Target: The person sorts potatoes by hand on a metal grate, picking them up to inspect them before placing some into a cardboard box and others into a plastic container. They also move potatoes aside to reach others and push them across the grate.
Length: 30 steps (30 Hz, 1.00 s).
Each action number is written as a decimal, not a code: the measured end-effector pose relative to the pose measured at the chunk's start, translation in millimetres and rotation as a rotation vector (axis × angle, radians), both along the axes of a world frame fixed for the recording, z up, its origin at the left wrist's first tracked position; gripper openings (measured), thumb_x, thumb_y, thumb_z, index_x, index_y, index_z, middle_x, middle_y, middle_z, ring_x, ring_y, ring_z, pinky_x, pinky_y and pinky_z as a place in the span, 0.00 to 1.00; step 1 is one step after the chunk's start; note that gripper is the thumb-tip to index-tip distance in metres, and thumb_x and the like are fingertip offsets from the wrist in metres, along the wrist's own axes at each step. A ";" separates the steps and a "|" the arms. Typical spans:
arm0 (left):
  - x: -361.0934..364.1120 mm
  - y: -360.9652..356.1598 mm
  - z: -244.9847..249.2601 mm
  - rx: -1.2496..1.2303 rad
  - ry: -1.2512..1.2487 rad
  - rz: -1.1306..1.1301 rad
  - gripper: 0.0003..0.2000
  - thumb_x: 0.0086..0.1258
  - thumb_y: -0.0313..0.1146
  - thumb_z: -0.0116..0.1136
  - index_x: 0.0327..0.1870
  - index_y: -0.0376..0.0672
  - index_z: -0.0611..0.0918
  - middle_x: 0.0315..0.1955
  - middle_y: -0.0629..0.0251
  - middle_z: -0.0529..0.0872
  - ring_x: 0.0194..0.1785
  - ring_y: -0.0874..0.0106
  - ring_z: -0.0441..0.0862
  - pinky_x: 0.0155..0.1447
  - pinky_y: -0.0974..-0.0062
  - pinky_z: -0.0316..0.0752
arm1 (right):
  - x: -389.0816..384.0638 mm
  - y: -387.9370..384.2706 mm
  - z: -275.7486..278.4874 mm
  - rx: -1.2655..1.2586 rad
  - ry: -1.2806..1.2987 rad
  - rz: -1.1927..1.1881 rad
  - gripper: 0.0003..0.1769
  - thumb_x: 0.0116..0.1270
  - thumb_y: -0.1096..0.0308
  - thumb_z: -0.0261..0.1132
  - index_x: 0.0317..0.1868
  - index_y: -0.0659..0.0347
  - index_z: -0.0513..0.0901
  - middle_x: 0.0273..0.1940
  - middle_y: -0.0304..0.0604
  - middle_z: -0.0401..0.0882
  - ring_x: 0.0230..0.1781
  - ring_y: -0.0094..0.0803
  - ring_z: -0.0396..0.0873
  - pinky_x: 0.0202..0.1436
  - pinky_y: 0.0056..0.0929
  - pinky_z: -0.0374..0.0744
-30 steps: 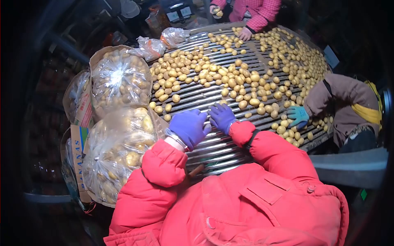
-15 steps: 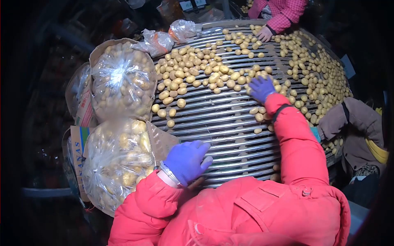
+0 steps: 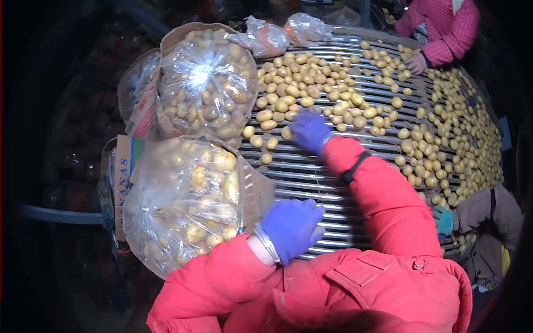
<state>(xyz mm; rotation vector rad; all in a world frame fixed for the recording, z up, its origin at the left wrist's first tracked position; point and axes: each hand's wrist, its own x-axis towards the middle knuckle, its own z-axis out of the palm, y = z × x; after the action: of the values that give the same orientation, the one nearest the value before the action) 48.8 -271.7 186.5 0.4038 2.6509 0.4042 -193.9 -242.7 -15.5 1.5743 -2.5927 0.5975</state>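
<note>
My right hand (image 3: 312, 133), in a purple glove, reaches over the metal bar rack (image 3: 338, 186) at the near edge of a group of potatoes (image 3: 311, 75). Its outstretched fingers are slightly blurred and lie right beside several potatoes. My left hand (image 3: 291, 228), gloved the same way, hovers low over the near bars with fingers stretched out and thumb apart, holding nothing. Just left of it stands a cardboard box with a clear plastic bag of potatoes (image 3: 183, 200).
Another bagged box of potatoes (image 3: 205, 89) stands behind, with crumpled plastic bags (image 3: 283, 33) beside it. More potatoes (image 3: 455, 122) cover the rack's right side. A co-worker's hand (image 3: 416, 62) touches potatoes at the far side; another's teal-gloved hand (image 3: 442, 222) is at the right.
My right hand has swept left across the rack, from the middle potatoes to the left group. My left hand stays low near the bagged box. The whole view has shifted.
</note>
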 end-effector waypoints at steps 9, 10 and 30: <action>-4.0 -6.3 -15.4 -0.003 0.154 0.022 0.23 0.64 0.48 0.65 0.55 0.43 0.79 0.43 0.65 0.82 0.44 0.66 0.84 0.48 0.65 0.79 | 80.9 -168.6 -77.0 0.000 0.171 0.301 0.23 0.70 0.62 0.56 0.63 0.51 0.81 0.69 0.42 0.74 0.76 0.41 0.65 0.80 0.68 0.51; -3.7 -5.8 -17.6 -0.005 0.165 0.039 0.24 0.63 0.48 0.65 0.55 0.43 0.79 0.43 0.65 0.82 0.44 0.66 0.84 0.48 0.65 0.79 | 76.7 -176.1 -75.8 -0.002 0.169 0.256 0.22 0.69 0.62 0.57 0.63 0.52 0.81 0.68 0.42 0.74 0.76 0.41 0.66 0.80 0.68 0.52; -1.4 -10.9 1.7 0.070 0.057 0.042 0.23 0.72 0.46 0.58 0.60 0.39 0.79 0.53 0.56 0.83 0.50 0.55 0.84 0.53 0.59 0.79 | -101.8 11.2 -49.7 0.275 0.079 -0.537 0.31 0.69 0.43 0.61 0.71 0.37 0.74 0.78 0.39 0.62 0.79 0.46 0.59 0.77 0.69 0.51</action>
<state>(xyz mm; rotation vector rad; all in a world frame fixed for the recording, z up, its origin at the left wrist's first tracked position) 47.4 -282.5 188.2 0.3873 2.7099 0.5071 -295.7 -231.5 -65.3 0.8425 -2.9428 0.1367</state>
